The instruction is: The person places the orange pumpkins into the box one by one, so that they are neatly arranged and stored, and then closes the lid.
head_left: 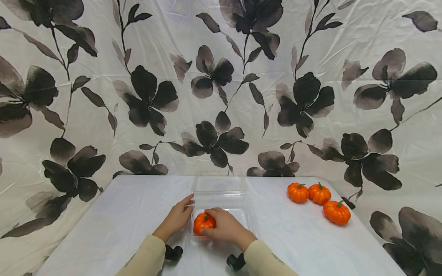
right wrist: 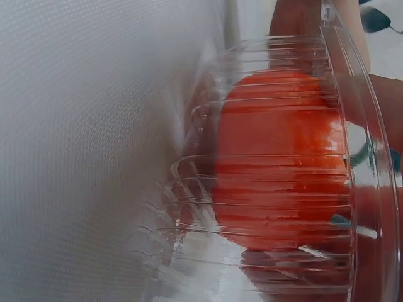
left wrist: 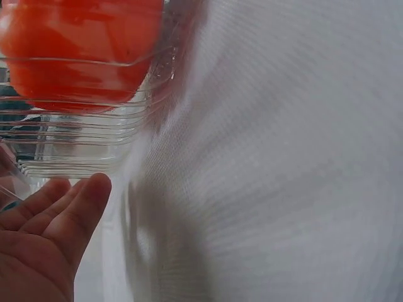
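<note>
A clear plastic clamshell container (head_left: 241, 215) lies on the table with its lid (head_left: 218, 184) folded back. Within its near left part sits a small orange pumpkin (head_left: 201, 226) with a green stem. My right hand (head_left: 228, 227) grips that pumpkin from the right, thumb on the near side and fingers over the far side. Through the ribbed wall in the right wrist view, the pumpkin (right wrist: 277, 163) shows low in the container. My left hand (head_left: 176, 217) rests along the container's left side with fingers extended. In the left wrist view its fingertips (left wrist: 94, 189) are right at the ribbed wall (left wrist: 82, 151).
Three more small pumpkins, one (head_left: 297, 192) at the left, one (head_left: 319, 193) beside it and one (head_left: 337, 212) nearer, stand at the table's right side. A white cloth covers the table (head_left: 138, 207). Behind it hangs a floral curtain (head_left: 207, 96).
</note>
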{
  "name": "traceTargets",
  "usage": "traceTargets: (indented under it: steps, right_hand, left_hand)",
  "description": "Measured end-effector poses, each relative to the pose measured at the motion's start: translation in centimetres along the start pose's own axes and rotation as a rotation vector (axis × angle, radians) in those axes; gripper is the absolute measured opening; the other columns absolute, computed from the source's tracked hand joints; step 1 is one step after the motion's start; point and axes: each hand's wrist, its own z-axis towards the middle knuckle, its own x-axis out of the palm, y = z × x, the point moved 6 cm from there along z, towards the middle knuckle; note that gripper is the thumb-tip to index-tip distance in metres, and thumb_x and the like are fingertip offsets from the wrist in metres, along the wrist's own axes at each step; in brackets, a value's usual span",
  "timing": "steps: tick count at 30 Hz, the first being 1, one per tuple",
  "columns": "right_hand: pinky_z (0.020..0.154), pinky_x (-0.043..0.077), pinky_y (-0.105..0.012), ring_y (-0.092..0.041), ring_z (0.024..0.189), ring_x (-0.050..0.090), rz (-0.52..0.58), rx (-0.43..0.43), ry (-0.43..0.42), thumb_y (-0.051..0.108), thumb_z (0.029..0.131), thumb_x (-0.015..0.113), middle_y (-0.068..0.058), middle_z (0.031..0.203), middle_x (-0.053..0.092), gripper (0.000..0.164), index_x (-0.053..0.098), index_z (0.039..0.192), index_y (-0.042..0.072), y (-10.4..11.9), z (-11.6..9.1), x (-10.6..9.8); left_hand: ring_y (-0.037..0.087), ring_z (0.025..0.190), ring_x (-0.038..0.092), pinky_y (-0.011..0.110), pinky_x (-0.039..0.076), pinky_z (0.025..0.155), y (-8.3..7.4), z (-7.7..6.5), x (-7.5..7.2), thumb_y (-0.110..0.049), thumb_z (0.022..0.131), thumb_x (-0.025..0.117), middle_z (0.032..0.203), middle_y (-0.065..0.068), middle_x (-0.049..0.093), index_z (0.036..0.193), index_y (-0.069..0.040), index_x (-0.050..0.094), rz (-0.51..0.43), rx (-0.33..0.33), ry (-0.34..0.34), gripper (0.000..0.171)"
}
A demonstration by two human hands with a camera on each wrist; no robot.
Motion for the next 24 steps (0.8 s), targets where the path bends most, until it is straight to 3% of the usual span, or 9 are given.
traceTargets:
  steps: [24]
  right_hand:
    - [0.100,0.049,-0.035,-0.019,0.113,0.059,-0.009,-0.039,0.000,0.047,0.083,0.069,-0.003,0.130,0.060,0.063,0.057,0.134,0.012,0.35,-0.19,-0.60]
  left_hand:
    - [0.037,0.120,0.059,0.050,0.047,0.100,-0.01,-0.04,-0.09,-0.016,0.099,0.047,0.136,0.020,0.057,0.149,-0.006,0.037,-0.011,-0.007,0.000,0.052]
